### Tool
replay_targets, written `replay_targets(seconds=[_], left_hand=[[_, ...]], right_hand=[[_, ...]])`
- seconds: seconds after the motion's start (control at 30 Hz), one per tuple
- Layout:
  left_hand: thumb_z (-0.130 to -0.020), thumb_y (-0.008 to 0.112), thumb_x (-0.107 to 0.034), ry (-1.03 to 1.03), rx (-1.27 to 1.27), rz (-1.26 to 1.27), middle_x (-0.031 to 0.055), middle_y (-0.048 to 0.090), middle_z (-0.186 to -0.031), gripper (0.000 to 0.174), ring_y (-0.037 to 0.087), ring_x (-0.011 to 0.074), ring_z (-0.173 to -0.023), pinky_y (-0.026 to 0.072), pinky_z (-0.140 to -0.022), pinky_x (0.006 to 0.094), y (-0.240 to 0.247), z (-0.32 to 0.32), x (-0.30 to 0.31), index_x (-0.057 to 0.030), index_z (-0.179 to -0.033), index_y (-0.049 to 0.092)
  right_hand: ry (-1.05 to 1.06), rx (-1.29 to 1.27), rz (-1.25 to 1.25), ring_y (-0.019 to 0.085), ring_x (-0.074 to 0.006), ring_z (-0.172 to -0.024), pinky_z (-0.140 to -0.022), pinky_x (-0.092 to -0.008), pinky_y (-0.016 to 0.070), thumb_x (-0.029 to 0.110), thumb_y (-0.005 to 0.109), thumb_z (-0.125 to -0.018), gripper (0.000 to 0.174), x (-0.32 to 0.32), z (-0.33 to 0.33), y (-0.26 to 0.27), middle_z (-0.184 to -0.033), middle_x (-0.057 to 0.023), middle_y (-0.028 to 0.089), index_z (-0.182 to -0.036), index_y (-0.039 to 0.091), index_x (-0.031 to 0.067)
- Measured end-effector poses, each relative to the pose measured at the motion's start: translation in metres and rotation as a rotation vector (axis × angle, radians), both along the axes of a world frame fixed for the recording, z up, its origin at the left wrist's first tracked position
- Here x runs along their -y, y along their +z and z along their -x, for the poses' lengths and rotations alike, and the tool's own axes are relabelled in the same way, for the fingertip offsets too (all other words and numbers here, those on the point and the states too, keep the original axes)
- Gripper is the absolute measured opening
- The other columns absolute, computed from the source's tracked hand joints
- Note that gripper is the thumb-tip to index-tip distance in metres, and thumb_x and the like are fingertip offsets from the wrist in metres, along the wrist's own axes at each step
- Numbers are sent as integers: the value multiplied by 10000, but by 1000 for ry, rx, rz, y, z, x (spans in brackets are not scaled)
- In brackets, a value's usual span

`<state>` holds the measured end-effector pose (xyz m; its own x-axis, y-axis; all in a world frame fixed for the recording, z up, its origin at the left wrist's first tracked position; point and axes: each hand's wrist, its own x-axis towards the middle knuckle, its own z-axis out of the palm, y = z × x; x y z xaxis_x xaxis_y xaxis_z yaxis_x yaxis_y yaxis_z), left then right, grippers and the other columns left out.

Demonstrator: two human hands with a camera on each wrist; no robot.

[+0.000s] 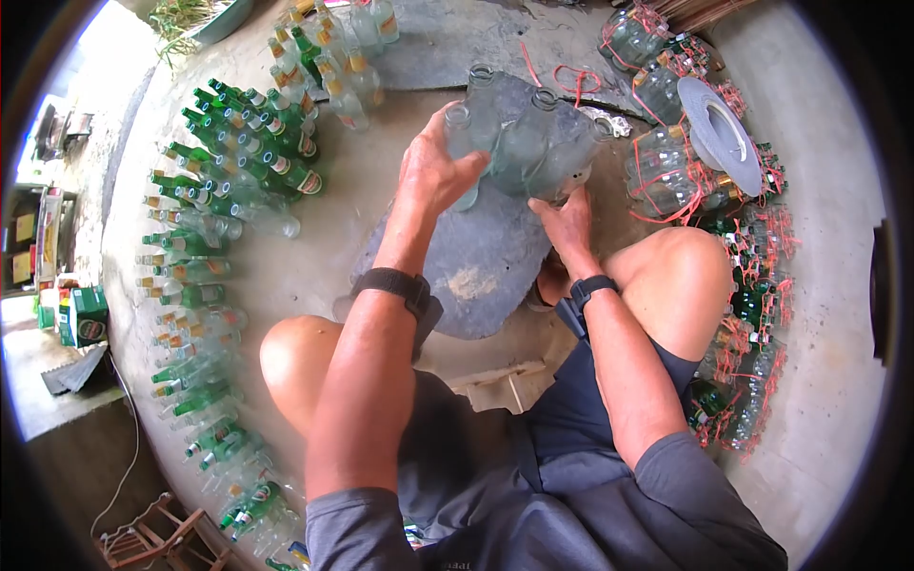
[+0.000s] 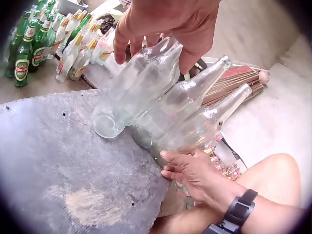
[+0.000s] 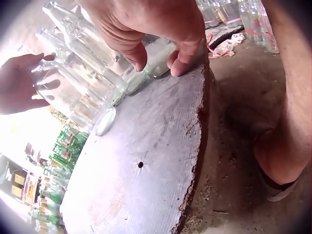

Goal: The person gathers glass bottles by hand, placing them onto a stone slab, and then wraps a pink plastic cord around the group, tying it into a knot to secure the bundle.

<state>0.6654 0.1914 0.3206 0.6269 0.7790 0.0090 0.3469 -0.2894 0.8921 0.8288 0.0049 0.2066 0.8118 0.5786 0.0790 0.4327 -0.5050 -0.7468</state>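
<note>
From afar I have the left hand (image 1: pixel 438 169) gripping the leftmost clear bottle (image 1: pixel 461 143) and the right hand (image 1: pixel 568 224) (thumb and fingers both in view) gripping the rightmost bottle (image 1: pixel 569 162) low down, both bunched with others on the grey slab (image 1: pixel 447 252).

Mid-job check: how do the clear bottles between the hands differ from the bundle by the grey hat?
The clear bottles show no ties; the bundle is wrapped in red string. The clear bottles are on the grey slab, the bundle on the floor. The left hand and right hand grip the clear bottles; neither touches the bundle. Both are see-through glass.
</note>
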Motion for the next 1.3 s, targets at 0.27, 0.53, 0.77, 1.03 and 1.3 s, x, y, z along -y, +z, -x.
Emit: replay_targets(seconds=[0.27,0.53,0.77,1.03,1.3], left_hand=[[-689,797,-255,28,70,69,172,721,-1218,701,684,312,-1158,521,-993,397,-5,-5,-1,-76,-1344,624],[-685,797,-262,29,25,-14,189,732,-1146,646,696,347,-1094,537,-943,426,-5,-1,1,-53,-1277,648],[-696,756,-232,56,-25,12,227,742,-1025,536,707,399,-1019,539,-912,455,1,0,2,-24,-1184,677],[-699,730,-223,80,-67,3,249,737,-1010,475,703,423,-1011,537,-903,469,5,-1,1,-2,-1117,681],[-699,755,-238,96,-45,-1,230,743,-1034,510,710,400,-1024,543,-904,457,5,2,3,-22,-1154,675]], right_hand=[[12,34,-31,580,-453,-1149,-976,-486,496,243,892,-711,727,-1,2,-4,-1224,-287,557,-1260,518,-52],[17,-14,-51,563,-453,-1165,-996,-486,485,225,870,-712,766,-2,1,-7,-1248,-287,536,-1315,484,-45],[-20,-55,-30,549,-454,-1178,-1003,-487,479,218,862,-716,748,-2,8,1,-1251,-289,531,-1309,485,-37],[-10,1,-1,557,-440,-1169,-999,-476,484,212,857,-719,725,-1,9,-1,-1248,-279,528,-1297,493,-30],[-21,-60,-42,579,-422,-1155,-969,-463,513,204,856,-724,723,-2,10,-3,-1267,-265,521,-1311,499,-18]])
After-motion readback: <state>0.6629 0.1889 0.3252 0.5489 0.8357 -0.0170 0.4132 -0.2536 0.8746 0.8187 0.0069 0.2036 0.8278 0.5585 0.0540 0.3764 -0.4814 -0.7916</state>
